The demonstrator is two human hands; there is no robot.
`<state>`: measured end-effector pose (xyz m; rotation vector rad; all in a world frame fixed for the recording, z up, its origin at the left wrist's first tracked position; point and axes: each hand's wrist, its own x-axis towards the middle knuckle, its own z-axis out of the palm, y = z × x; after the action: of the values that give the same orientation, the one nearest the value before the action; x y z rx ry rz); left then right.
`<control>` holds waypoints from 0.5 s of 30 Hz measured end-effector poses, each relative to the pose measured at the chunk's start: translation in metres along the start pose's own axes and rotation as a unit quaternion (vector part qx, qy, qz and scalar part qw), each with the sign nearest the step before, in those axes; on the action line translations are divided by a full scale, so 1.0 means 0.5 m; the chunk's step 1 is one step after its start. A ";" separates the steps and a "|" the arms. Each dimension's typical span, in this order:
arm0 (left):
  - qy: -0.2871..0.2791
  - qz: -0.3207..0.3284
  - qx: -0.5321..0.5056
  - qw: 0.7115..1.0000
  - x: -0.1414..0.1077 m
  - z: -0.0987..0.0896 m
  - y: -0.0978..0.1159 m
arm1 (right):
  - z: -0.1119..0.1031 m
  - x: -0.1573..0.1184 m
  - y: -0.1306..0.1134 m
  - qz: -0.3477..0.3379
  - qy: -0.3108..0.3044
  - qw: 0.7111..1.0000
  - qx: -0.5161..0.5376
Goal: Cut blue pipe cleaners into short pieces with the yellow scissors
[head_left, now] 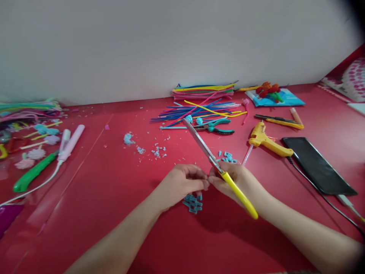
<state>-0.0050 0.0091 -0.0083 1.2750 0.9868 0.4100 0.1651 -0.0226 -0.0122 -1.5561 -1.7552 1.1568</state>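
My right hand [238,177] holds a pair of scissors [236,195] with yellow handles, the blades pointing up and to the left. Its thumb and fingertip meet the fingertips of my left hand [184,182], which is closed in a pinch; whatever lies between them is too small to make out. Just below my left fingers lies a pile of short blue cut pieces [193,203]. Behind my right hand is another small heap of light blue pieces [227,158]. Bits of blue fluff [129,139] are scattered farther left on the red table [114,213].
Loose pipe cleaners [196,111] and teal-handled pliers [216,126] lie beyond my hands. At right are a yellow glue gun [269,141], a utility knife [281,121] and a black phone [319,165]. A pink corded tool [72,142] and a green-handled tool [35,173] lie left.
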 end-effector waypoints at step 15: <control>0.041 0.034 -0.104 0.993 0.001 0.004 0.007 | -0.009 0.002 -0.006 0.020 0.010 1.000 -0.008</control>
<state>-0.0022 0.0091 -0.0055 1.1116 0.9441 0.6068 0.1672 -0.0203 -0.0074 -1.6128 -1.7326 1.1455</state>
